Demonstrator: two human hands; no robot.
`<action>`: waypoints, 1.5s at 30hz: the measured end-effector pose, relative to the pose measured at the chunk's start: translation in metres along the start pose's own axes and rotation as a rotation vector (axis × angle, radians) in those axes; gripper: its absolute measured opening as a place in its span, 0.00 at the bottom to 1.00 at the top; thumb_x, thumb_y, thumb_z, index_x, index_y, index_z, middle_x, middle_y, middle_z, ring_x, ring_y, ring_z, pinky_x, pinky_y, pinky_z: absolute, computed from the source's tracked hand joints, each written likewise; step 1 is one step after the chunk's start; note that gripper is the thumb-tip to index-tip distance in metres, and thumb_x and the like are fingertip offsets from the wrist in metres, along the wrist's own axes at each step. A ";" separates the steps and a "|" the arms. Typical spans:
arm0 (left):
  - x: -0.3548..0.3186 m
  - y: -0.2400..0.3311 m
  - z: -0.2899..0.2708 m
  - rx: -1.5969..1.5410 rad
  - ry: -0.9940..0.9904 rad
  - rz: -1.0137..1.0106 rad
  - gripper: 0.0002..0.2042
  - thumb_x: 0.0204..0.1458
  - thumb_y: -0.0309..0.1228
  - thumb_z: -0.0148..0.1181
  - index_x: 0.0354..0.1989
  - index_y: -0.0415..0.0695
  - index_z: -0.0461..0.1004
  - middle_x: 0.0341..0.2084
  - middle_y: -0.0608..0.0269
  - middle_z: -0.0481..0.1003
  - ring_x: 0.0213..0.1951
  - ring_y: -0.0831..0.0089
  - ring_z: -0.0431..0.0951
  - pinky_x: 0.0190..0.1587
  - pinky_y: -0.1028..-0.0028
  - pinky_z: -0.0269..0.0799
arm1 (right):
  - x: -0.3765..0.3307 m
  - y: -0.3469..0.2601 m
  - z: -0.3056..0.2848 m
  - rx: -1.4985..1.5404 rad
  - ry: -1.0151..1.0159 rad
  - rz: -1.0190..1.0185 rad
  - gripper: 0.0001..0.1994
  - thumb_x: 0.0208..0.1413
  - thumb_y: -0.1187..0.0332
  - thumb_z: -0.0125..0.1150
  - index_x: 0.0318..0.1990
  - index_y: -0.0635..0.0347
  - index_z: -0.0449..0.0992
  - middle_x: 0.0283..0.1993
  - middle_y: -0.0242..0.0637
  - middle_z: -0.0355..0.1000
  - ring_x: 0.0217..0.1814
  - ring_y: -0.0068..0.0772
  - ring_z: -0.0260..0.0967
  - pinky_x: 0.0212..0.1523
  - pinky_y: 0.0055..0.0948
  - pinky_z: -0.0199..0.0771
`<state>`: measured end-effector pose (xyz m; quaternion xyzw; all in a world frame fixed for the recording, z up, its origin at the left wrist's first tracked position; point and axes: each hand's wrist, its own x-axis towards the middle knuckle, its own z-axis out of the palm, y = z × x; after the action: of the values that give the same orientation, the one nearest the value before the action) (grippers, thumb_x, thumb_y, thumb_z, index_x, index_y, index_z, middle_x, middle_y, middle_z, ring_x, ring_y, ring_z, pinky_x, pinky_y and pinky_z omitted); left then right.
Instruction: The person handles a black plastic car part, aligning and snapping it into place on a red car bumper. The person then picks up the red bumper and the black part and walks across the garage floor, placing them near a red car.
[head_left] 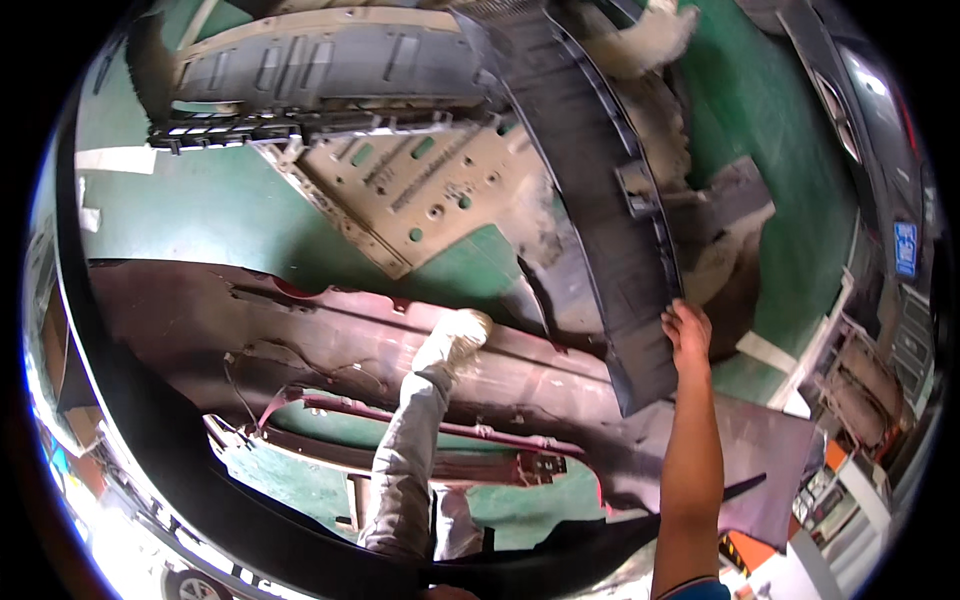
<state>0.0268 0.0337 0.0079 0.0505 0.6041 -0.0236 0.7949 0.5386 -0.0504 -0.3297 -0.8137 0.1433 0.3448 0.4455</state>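
The panel [605, 220] is black, long, narrow and gently bowed, with a raised right edge and a squarish fitting [637, 190] partway along it. It runs slantwise from well beyond the bumper's [170, 310] far edge to a pointed near corner over the bumper's right part; whether they touch there is unclear.

My feed shows a green floor [740, 110], shiny at left. I see 1 dark car [880, 150] far right.
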 end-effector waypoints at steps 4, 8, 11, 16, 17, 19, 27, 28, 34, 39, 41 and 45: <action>0.007 0.004 0.003 0.015 0.012 -0.027 0.12 0.55 0.35 0.69 0.38 0.37 0.80 0.39 0.48 0.81 0.42 0.62 0.79 0.47 0.63 0.75 | 0.012 0.003 -0.014 -0.026 0.038 -0.103 0.10 0.60 0.70 0.66 0.48 0.59 0.79 0.39 0.33 0.78 0.35 0.26 0.77 0.36 0.25 0.77; 0.011 -0.008 0.006 0.021 0.021 0.047 0.13 0.55 0.35 0.70 0.38 0.36 0.80 0.39 0.47 0.81 0.42 0.60 0.80 0.48 0.63 0.75 | 0.011 0.007 -0.043 -0.097 0.142 -0.161 0.10 0.60 0.73 0.64 0.48 0.60 0.79 0.39 0.32 0.78 0.34 0.25 0.77 0.36 0.24 0.76; 0.011 -0.013 0.008 0.066 0.002 0.109 0.14 0.55 0.36 0.71 0.37 0.36 0.80 0.38 0.47 0.80 0.42 0.59 0.80 0.48 0.63 0.75 | 0.006 0.015 -0.063 -0.158 0.194 -0.180 0.10 0.60 0.74 0.64 0.48 0.60 0.79 0.40 0.31 0.78 0.33 0.23 0.76 0.35 0.23 0.76; 0.016 -0.009 0.008 0.097 0.010 0.082 0.14 0.55 0.36 0.71 0.38 0.35 0.79 0.40 0.46 0.80 0.40 0.62 0.79 0.45 0.65 0.76 | 0.010 0.036 -0.074 -0.191 0.200 -0.181 0.10 0.60 0.75 0.64 0.48 0.61 0.79 0.39 0.32 0.79 0.32 0.23 0.76 0.33 0.23 0.75; 0.017 -0.009 0.009 0.103 0.015 0.077 0.14 0.55 0.35 0.71 0.39 0.35 0.79 0.41 0.46 0.80 0.38 0.64 0.79 0.43 0.66 0.76 | 0.010 0.039 -0.074 -0.187 0.203 -0.174 0.09 0.59 0.75 0.64 0.48 0.61 0.79 0.39 0.32 0.79 0.32 0.23 0.75 0.33 0.23 0.75; 0.015 -0.011 0.008 0.041 0.024 -0.001 0.14 0.55 0.34 0.71 0.40 0.35 0.79 0.43 0.47 0.79 0.35 0.68 0.77 0.38 0.70 0.75 | 0.004 0.039 -0.064 -0.181 0.207 -0.158 0.09 0.59 0.75 0.64 0.47 0.62 0.79 0.39 0.33 0.79 0.31 0.22 0.75 0.32 0.22 0.74; 0.024 -0.013 0.008 0.078 -0.020 0.056 0.14 0.56 0.33 0.71 0.44 0.36 0.77 0.44 0.49 0.79 0.29 0.75 0.73 0.30 0.75 0.72 | 0.013 0.044 -0.072 -0.058 0.346 -0.252 0.10 0.58 0.77 0.62 0.48 0.62 0.79 0.37 0.31 0.77 0.31 0.23 0.74 0.32 0.22 0.73; 0.024 -0.014 0.009 0.081 -0.022 0.072 0.14 0.57 0.33 0.70 0.44 0.36 0.77 0.44 0.49 0.79 0.30 0.74 0.74 0.32 0.74 0.73 | 0.015 0.046 -0.078 -0.060 0.364 -0.263 0.10 0.58 0.77 0.62 0.48 0.62 0.79 0.37 0.30 0.77 0.31 0.23 0.74 0.31 0.22 0.73; 0.023 -0.008 0.009 0.084 -0.020 0.041 0.14 0.58 0.33 0.69 0.43 0.35 0.78 0.43 0.47 0.80 0.42 0.65 0.79 0.46 0.68 0.76 | 0.024 0.044 -0.080 -0.417 0.376 -0.463 0.19 0.59 0.64 0.67 0.54 0.66 0.77 0.47 0.42 0.80 0.43 0.36 0.78 0.46 0.31 0.77; 0.028 -0.021 0.004 0.127 -0.045 0.137 0.15 0.57 0.35 0.69 0.43 0.34 0.79 0.41 0.46 0.81 0.45 0.61 0.80 0.51 0.63 0.76 | 0.039 0.035 -0.031 -0.912 0.261 -0.755 0.32 0.56 0.50 0.71 0.58 0.69 0.75 0.52 0.55 0.80 0.55 0.57 0.78 0.59 0.44 0.74; 0.024 -0.009 0.003 0.164 -0.045 0.026 0.15 0.57 0.35 0.70 0.43 0.34 0.80 0.41 0.46 0.81 0.47 0.60 0.80 0.53 0.62 0.75 | 0.044 0.024 -0.012 -0.977 0.160 -0.686 0.33 0.55 0.48 0.71 0.58 0.68 0.75 0.52 0.57 0.80 0.57 0.61 0.76 0.58 0.47 0.73; 0.023 -0.002 0.007 0.099 -0.024 -0.014 0.16 0.57 0.34 0.71 0.46 0.33 0.78 0.33 0.54 0.79 0.27 0.74 0.75 0.29 0.73 0.71 | 0.059 0.026 0.001 -1.164 0.265 -0.607 0.22 0.61 0.49 0.65 0.48 0.61 0.78 0.44 0.58 0.79 0.49 0.68 0.75 0.49 0.56 0.74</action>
<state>0.0399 0.0314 -0.0126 0.0853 0.5931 -0.0597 0.7984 0.5665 -0.0597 -0.3870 -0.9609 -0.2480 0.1223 -0.0104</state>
